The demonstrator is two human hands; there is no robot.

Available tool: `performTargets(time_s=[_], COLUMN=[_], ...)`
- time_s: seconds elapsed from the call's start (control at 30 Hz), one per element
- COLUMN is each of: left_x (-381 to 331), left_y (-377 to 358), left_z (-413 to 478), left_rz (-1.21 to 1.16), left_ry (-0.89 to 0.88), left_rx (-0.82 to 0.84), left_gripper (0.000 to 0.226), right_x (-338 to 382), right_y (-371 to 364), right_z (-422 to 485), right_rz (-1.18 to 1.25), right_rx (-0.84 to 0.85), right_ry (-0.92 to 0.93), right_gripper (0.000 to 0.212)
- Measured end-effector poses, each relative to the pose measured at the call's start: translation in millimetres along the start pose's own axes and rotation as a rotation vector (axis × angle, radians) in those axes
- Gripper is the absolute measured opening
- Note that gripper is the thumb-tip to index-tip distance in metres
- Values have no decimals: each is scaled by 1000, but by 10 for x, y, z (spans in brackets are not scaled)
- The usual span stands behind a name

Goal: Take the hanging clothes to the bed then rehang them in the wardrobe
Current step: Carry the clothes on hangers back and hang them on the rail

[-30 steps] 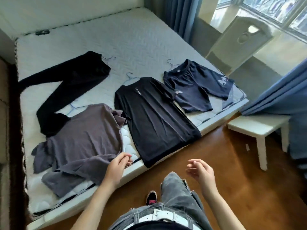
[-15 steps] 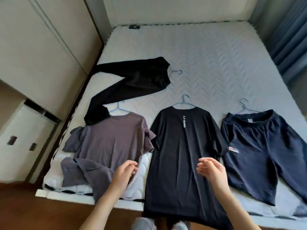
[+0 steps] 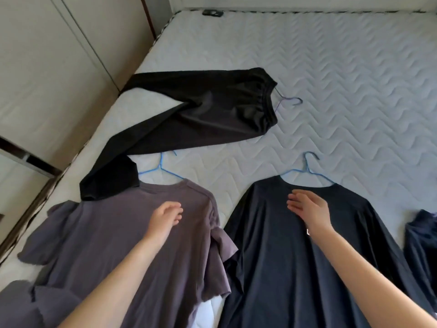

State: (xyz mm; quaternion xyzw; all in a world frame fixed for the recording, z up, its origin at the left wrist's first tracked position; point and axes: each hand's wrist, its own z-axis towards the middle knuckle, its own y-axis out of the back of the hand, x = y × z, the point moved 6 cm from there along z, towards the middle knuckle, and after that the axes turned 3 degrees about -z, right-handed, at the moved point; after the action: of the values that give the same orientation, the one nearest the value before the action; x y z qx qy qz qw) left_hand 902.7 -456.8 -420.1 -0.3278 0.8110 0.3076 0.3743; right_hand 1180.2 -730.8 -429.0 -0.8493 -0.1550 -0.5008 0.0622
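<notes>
Your fingers (image 3: 176, 210) on the left hand (image 3: 165, 217) are loosely curled and close together, holding nothing, poised over the upper chest of the purple shirt (image 3: 132, 245). Your right hand (image 3: 309, 209) is stretched forward with its fingers extended and only slightly parted, also empty, over the upper chest of the black shirt (image 3: 295, 268), just below its collar. Whether either hand touches the cloth, you cannot tell from this angle.

Both shirts lie flat on the bed (image 3: 331, 79), side by side, collars pointing away from you. The purple shirt is on the left, its right sleeve bunched against the edge of the black shirt. A blue hanger (image 3: 160, 169) sticks out of the purple shirt's neck, and another blue hanger (image 3: 307, 170) sticks out of the black shirt's neck.

Farther up the bed lie black trousers (image 3: 189, 119), stretched diagonally, one leg end overlapping the purple shirt's left shoulder. A thin hanger hook (image 3: 289, 101) shows at their waistband. At the right edge you see part of a dark blue garment (image 3: 421, 245).

Beige cupboard doors (image 3: 59, 55) stand along the bed's left side.
</notes>
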Motion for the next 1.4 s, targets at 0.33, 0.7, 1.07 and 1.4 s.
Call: performTargets(time_s=[0.33,0.7,1.07,1.4], left_x=[81,311,482,-576], left_y=[-245,-320,483,1801], left_z=[1885,1406,-378,-3095], left_rz=[-498,-814,-945,-884], left_ry=[205,149,125,-23], left_rx=[-167,-280,-262,-362], left_gripper=[9,32,30,34], right_x=[-427,-397,-109,1238], right_y=[-430,-517,-489,-403], right_z=[1807,989,-1566,-3567], right_rz=[143,99,56,-50], right_rx=[-124,-280,-176,352], right_ry=[-101,-17,-152,-62], right_gripper=[18,24,29,20])
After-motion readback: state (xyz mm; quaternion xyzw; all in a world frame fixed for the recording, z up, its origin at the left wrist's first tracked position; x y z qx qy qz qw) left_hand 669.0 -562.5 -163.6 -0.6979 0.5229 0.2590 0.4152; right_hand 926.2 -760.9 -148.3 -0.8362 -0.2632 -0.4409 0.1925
